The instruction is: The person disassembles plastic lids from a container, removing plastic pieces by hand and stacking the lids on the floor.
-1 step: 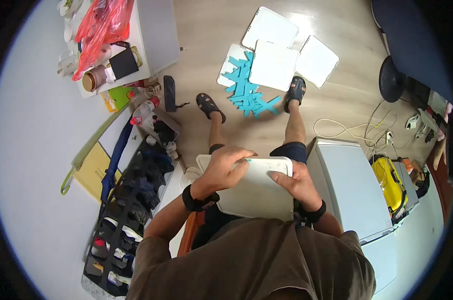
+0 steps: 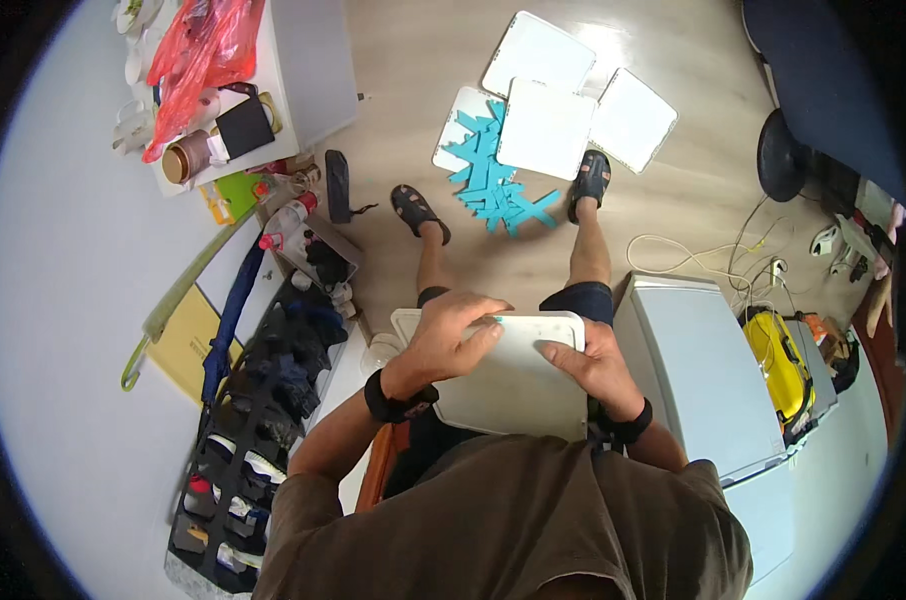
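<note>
A white panel point(image 2: 513, 392) with rounded corners and a rim lies across my lap, a few dark smudges near its far right corner. My left hand point(image 2: 451, 335) is at its far edge, thumb and index finger pinched close together. Between their tips a tiny bit of a teal strip point(image 2: 499, 319) shows; the fingers hide the rest. Gripping the panel's right side is my right hand point(image 2: 598, 372), thumb flat on top and the other fingers out of sight below.
Several white panels point(image 2: 545, 128) lie on the floor ahead, beside a heap of teal strips point(image 2: 491, 185). A white cabinet point(image 2: 708, 370) stands at my right, with loose cables point(image 2: 673, 245) beyond it. Along the left are a shoe rack point(image 2: 263, 430) and a blue umbrella point(image 2: 231, 310).
My left thumb has shifted slightly toward the far edge, over the teal bit. My right hand and the panel have stayed in place.
</note>
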A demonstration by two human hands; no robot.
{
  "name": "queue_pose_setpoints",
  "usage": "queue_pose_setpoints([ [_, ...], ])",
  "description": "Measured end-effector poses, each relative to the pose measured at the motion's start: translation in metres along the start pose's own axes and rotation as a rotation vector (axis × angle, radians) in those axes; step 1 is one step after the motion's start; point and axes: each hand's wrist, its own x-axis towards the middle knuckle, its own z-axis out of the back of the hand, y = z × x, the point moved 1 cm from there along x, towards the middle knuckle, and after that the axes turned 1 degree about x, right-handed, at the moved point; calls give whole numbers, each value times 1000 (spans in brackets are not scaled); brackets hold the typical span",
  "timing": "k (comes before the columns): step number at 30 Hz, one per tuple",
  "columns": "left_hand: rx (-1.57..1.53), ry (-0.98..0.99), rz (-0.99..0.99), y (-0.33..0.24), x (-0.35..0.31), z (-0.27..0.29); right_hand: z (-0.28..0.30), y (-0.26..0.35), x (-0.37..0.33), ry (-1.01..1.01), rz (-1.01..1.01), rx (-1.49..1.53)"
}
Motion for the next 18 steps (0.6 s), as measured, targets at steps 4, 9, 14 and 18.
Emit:
queue_pose_setpoints([
  [4, 1, 4, 90, -6, 4, -1, 1, -1, 0, 23, 9, -48],
  [9, 159, -72, -85, 3, 7, -12, 0, -5, 1, 24, 4, -31],
  [14, 243, -108, -68, 4, 5, -20, -3, -8, 3, 27, 35, -123],
  [18, 303, -229, -103, 4, 4, -30, -7, -4, 2, 12, 18, -71],
])
